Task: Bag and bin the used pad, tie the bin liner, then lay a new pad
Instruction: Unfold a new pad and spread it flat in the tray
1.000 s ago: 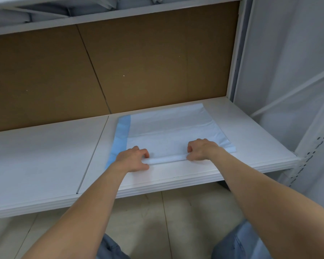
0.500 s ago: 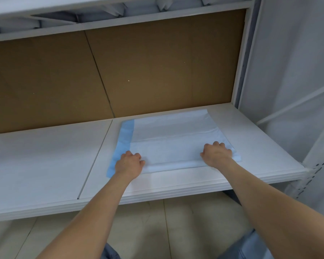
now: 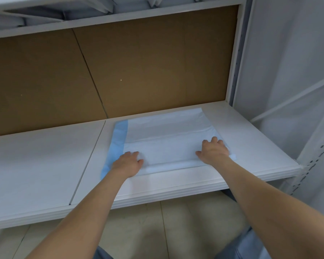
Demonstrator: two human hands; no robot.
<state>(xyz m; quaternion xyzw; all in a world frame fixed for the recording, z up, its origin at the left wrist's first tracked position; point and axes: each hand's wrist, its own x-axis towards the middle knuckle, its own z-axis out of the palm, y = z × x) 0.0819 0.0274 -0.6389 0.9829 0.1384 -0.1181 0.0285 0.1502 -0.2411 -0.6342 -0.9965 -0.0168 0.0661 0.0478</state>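
Step in hand: laying the new pad (image 3: 168,135); judging by how it lies, it is nearly spread and only needs flattening.
Where the pad is: flat on the right half of the white shelf (image 3: 45,157). Its far edge is close to the brown cardboard back (image 3: 148,62) and its near edge is just short of the shelf's front lip.
Left hand (image 3: 127,164): rests on the near left corner, beside the blue border (image 3: 118,139). The fingers are bent down onto the pad, and I cannot tell whether they press it or nip a fold.
Right hand (image 3: 214,151): lies on the near right corner with its fingers (image 3: 214,139) spread and bent, tips pressing the sheet.
How to do it well: hold both near corners down and sweep outward and away, so the creases across the middle go flat. Square the blue border with the seam in the shelf. Pull the near strip (image 3: 176,164) fully open so no doubled edge is left.
Risk: the sheet looks thin and may slide or bunch if one hand pushes harder than the other.
Writing: no brand, label or lettering can be read on the pad, shelf or cardboard.
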